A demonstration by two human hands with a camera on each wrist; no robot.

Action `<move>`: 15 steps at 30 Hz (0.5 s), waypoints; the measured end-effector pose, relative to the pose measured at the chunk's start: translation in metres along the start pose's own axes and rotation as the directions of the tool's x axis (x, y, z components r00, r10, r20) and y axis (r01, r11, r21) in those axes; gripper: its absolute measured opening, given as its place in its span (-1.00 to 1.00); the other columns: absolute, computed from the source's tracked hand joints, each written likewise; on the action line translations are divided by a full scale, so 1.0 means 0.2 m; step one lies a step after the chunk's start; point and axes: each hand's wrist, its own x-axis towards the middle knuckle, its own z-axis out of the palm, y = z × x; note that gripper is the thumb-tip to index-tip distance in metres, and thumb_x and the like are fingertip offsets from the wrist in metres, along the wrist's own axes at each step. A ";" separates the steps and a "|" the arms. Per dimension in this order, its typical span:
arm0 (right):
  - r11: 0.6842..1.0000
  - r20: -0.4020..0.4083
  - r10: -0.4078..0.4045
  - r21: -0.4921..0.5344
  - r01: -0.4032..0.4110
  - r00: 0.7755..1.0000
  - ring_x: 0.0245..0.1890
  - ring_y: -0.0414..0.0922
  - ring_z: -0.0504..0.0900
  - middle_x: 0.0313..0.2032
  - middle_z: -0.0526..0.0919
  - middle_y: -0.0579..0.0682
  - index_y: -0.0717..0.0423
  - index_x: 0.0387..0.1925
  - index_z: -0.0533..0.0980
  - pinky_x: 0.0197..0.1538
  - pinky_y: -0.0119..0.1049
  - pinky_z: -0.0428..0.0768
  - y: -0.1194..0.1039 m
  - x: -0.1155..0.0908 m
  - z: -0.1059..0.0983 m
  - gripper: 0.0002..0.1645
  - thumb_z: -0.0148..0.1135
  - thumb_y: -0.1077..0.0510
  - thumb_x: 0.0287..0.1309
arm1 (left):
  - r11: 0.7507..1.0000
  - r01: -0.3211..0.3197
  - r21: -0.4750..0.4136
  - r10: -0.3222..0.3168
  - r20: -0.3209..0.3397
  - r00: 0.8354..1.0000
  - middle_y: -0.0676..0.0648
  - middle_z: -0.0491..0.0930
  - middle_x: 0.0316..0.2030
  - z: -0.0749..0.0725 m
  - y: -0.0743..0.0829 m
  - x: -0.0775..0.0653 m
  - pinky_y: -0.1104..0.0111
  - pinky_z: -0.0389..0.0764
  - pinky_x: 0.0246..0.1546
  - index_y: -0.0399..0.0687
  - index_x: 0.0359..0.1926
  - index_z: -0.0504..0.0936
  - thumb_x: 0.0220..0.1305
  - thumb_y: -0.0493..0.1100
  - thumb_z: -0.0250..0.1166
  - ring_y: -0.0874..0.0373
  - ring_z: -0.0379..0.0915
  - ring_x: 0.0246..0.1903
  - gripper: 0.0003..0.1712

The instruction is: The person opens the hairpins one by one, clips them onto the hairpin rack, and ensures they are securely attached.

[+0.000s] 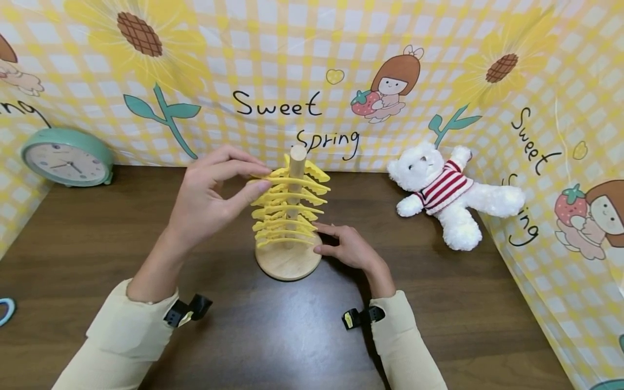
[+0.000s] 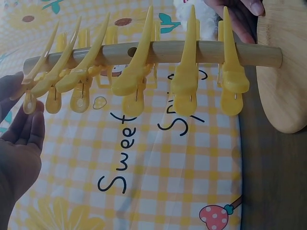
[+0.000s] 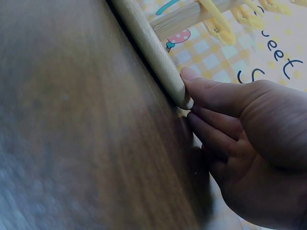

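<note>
Clips (image 1: 287, 208) between both hands' fingertips

— What's the stand (image 1: 288, 264) made of?
— Pale wood, matt and smooth, peg (image 1: 297, 162) included. The yellow clips (image 1: 287, 208) are glossy plastic.
— And the table (image 1: 97, 238)?
— Dark wood grain with a slight sheen. The bear (image 1: 450, 192), far right, is fluffy plush.

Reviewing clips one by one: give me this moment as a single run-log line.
left hand: pinches top yellow clip on wooden peg stand | right hand: fingertips steady stand's base | nearby: teddy bear, clock
</note>
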 end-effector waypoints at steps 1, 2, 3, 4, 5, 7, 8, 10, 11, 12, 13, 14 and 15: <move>1.000 0.001 0.001 -0.003 -0.001 1.000 0.41 0.05 0.35 0.33 0.49 0.04 0.08 0.40 0.43 0.43 -0.02 0.27 0.00 0.00 0.00 -0.31 0.40 0.09 0.28 | 1.000 -0.002 -0.009 0.002 0.003 1.000 -0.13 0.68 -0.24 0.00 0.00 0.00 0.36 0.52 -0.09 -0.34 -0.21 0.77 0.05 -0.52 0.48 0.12 0.56 -0.18 -0.77; 1.000 0.003 0.000 -0.007 0.000 1.000 0.41 0.05 0.34 0.33 0.49 0.04 0.08 0.40 0.43 0.44 -0.02 0.26 0.00 0.00 0.00 -0.31 0.40 0.09 0.28 | 1.000 -0.001 -0.017 0.001 0.008 1.000 -0.14 0.68 -0.22 0.00 0.00 0.00 0.36 0.53 -0.09 -0.35 -0.18 0.77 0.06 -0.52 0.47 0.12 0.56 -0.18 -0.75; 1.000 0.004 -0.002 -0.009 0.002 1.000 0.40 0.04 0.35 0.33 0.50 0.04 0.09 0.40 0.43 0.43 -0.02 0.28 0.00 0.00 0.00 -0.31 0.40 0.09 0.28 | 1.000 0.004 -0.026 -0.004 0.010 1.000 -0.15 0.68 -0.20 0.00 0.00 -0.01 0.35 0.53 -0.09 -0.36 -0.16 0.76 0.06 -0.52 0.47 0.11 0.56 -0.17 -0.73; 1.000 0.006 -0.004 -0.012 0.004 1.000 0.39 0.04 0.37 0.33 0.50 0.04 0.09 0.40 0.43 0.42 -0.02 0.30 0.01 0.00 0.00 -0.30 0.40 0.09 0.28 | 0.999 0.015 -0.032 -0.015 0.006 1.000 -0.14 0.69 -0.18 0.00 0.00 -0.01 0.36 0.54 -0.08 -0.35 -0.14 0.76 0.05 -0.53 0.47 0.12 0.56 -0.16 -0.70; 1.000 0.005 -0.009 -0.017 0.009 1.000 0.39 0.03 0.38 0.32 0.50 0.04 0.09 0.40 0.43 0.41 -0.02 0.32 0.01 0.00 0.00 -0.30 0.40 0.09 0.28 | 0.999 0.029 -0.041 -0.029 0.002 1.000 -0.13 0.68 -0.15 0.00 0.00 -0.02 0.36 0.54 -0.06 -0.34 -0.11 0.76 0.05 -0.53 0.48 0.12 0.56 -0.14 -0.68; 1.000 0.006 -0.020 -0.024 0.020 1.000 0.36 0.01 0.42 0.31 0.52 0.04 0.08 0.40 0.43 0.38 -0.04 0.36 0.01 0.00 0.00 -0.31 0.40 0.07 0.29 | 0.997 0.051 -0.062 -0.051 -0.002 0.999 -0.13 0.68 -0.08 0.00 0.00 -0.03 0.35 0.54 -0.02 -0.32 -0.04 0.74 0.08 -0.52 0.47 0.11 0.55 -0.11 -0.63; 0.999 0.004 -0.024 -0.024 0.024 1.000 0.35 -0.01 0.43 0.30 0.53 0.03 0.07 0.40 0.44 0.36 -0.05 0.39 0.01 0.00 0.00 -0.32 0.39 0.06 0.30 | 0.996 0.059 -0.068 -0.059 -0.004 0.998 -0.15 0.67 -0.06 -0.01 0.00 -0.05 0.34 0.54 0.01 -0.32 -0.01 0.73 0.12 -0.49 0.46 0.10 0.54 -0.09 -0.63; 0.999 -0.009 -0.037 -0.027 0.036 0.999 0.32 -0.02 0.46 0.29 0.55 0.03 0.07 0.39 0.46 0.33 -0.05 0.43 0.00 0.00 -0.01 -0.34 0.37 0.04 0.31 | 0.994 0.075 -0.085 -0.077 -0.014 0.997 -0.15 0.66 -0.02 -0.01 -0.02 -0.07 0.33 0.53 0.04 -0.33 0.03 0.71 0.23 -0.39 0.44 0.09 0.53 -0.07 -0.67; 0.999 -0.022 -0.042 -0.031 0.041 0.999 0.31 -0.03 0.48 0.28 0.56 0.03 0.07 0.38 0.46 0.32 -0.04 0.44 0.00 -0.01 -0.01 -0.36 0.36 0.04 0.32 | 0.993 0.079 -0.087 -0.081 -0.011 0.997 -0.15 0.65 0.00 -0.02 -0.03 -0.08 0.31 0.52 0.09 -0.35 0.04 0.69 0.30 -0.30 0.41 0.07 0.52 -0.03 -0.68; 0.998 -0.038 -0.046 -0.036 0.044 0.998 0.31 -0.03 0.48 0.27 0.57 0.03 0.07 0.37 0.47 0.31 -0.04 0.45 -0.01 -0.01 -0.02 -0.37 0.35 0.04 0.34 | 0.994 0.080 -0.078 -0.080 -0.009 0.997 -0.16 0.65 0.01 -0.03 -0.04 -0.09 0.29 0.50 0.14 -0.37 0.06 0.68 0.37 -0.22 0.37 0.06 0.52 0.01 -0.67; 0.998 -0.055 -0.047 -0.042 0.045 0.997 0.30 -0.03 0.48 0.26 0.57 0.03 0.07 0.37 0.48 0.31 -0.04 0.45 -0.03 -0.02 -0.03 -0.39 0.34 0.04 0.35 | 0.994 0.082 -0.069 -0.082 -0.009 0.997 -0.17 0.65 0.02 -0.03 -0.05 -0.11 0.28 0.48 0.17 -0.39 0.06 0.67 0.41 -0.15 0.34 0.05 0.51 0.06 -0.63; 0.998 -0.075 -0.049 -0.052 0.045 0.996 0.30 -0.03 0.48 0.26 0.58 0.03 0.08 0.37 0.48 0.31 -0.03 0.45 -0.04 -0.03 -0.05 -0.40 0.33 0.04 0.36 | 0.995 0.087 -0.056 -0.088 -0.012 0.996 -0.17 0.65 0.03 -0.04 -0.06 -0.12 0.28 0.46 0.20 -0.39 0.07 0.67 0.44 -0.10 0.31 0.05 0.50 0.10 -0.59; 0.997 -0.094 -0.050 -0.064 0.044 0.994 0.31 -0.03 0.48 0.26 0.58 0.03 0.09 0.36 0.48 0.31 -0.03 0.45 -0.05 -0.03 -0.06 -0.41 0.32 0.05 0.37 | 0.995 0.095 -0.040 -0.095 -0.014 0.995 -0.15 0.65 0.05 -0.04 -0.07 -0.13 0.28 0.45 0.22 -0.39 0.07 0.67 0.46 -0.09 0.28 0.05 0.49 0.14 -0.59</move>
